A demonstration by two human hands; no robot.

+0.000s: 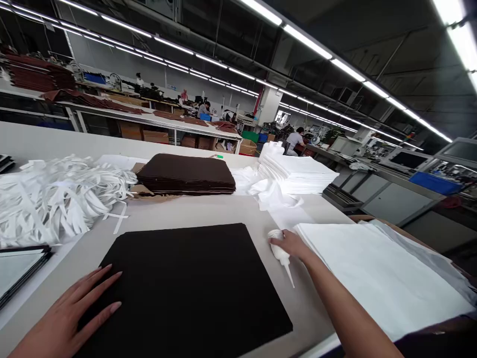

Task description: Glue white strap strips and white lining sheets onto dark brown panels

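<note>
A large black sheet (186, 283) with clipped corners lies flat on the table (208, 211) in front of me. My left hand (80, 303) rests on its left edge, fingers spread. To the right of the sheet, my right hand (292, 243) is wrapped round a white squeeze bottle (280, 252). The bottle is tilted, its long thin nozzle pointing down and toward me. Close to the right hand lies a stack of white sheets (368, 263).
Behind the black sheet sits a dark brown stack of pieces (188, 171). White strips (67, 194) are heaped at the left, above a framed panel (22, 268). A thick white stack (298, 171) stands at the back right. People work at far benches.
</note>
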